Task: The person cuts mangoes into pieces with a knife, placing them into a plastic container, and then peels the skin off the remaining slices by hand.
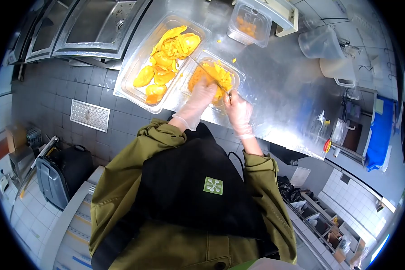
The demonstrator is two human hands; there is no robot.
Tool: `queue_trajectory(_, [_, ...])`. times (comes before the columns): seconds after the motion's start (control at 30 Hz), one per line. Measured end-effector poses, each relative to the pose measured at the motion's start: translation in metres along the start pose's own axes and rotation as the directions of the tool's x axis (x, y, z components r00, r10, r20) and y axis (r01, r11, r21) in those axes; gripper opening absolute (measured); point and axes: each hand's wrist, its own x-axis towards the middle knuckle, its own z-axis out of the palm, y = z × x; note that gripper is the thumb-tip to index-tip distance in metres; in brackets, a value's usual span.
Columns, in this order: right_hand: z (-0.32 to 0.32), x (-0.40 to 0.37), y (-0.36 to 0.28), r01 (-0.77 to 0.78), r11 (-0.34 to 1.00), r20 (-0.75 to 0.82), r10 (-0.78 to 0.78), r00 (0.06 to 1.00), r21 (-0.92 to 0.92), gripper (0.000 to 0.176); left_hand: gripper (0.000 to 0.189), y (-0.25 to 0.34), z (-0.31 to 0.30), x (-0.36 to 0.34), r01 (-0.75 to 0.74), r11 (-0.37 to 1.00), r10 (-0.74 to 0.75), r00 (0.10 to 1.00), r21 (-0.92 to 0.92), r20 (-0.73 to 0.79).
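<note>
Starting far left of the small tub (238, 74), I see a steel sink (94, 24) set in the counter (279, 99); closer in, touching the tub's left side, a big clear tray (131, 75) holds mango halves (171, 49); now the tub itself, at centre, full of cut mango pieces (220, 74); the gloved left hand (200, 101) lies over its near-left corner, fingers down on the fruit, though I cannot tell whether they grip or only press; a thin knife (207, 72) slants across the tub, blade tip towards the tray; the gloved right hand (238, 112), at the tub's near-right edge, is closed round its handle; beyond the tub, up and right, stands a lidded box (249, 20) with orange pieces; farther right, a clear jug (319, 42).
</note>
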Motion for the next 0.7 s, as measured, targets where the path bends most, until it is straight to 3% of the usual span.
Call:
queue_trajectory(0.1, [0.003,0.003,-0.002,0.004,1.0,0.014,-0.004,1.0,-0.01,0.022,0.033,0.002,-0.001,0.001,0.051,0.997,-0.051,0.999,-0.052,0.007])
queue_trajectory(0.2, [0.008,0.008,-0.005,0.013,1.0,0.002,-0.013,1.0,-0.014,0.022,0.034,0.013,0.001,-0.007,0.137,0.99,-0.136,0.989,0.014,-0.06])
queue_trajectory(0.3, [0.011,0.009,-0.007,0.033,0.999,-0.017,-0.034,0.999,-0.01,0.021,0.036,0.004,-0.005,-0.004,0.128,0.992,-0.128,0.991,-0.005,-0.024])
queue_trajectory(0.4, [0.012,0.012,-0.009,0.036,0.999,-0.022,-0.037,0.999,-0.013,0.021,0.036,-0.006,-0.011,0.003,0.123,0.988,-0.121,0.992,0.091,-0.027])
queue_trajectory(0.6, [0.014,0.019,-0.011,0.048,0.998,-0.06,-0.046,0.997,0.039,0.022,0.037,-0.01,-0.013,0.006,-0.002,0.987,0.009,0.999,0.159,-0.04])
queue_trajectory(0.7, [0.017,0.021,-0.011,0.06,0.997,-0.062,-0.057,0.996,0.05,0.023,0.038,-0.012,-0.015,0.008,0.046,0.941,-0.016,0.996,0.336,-0.092])
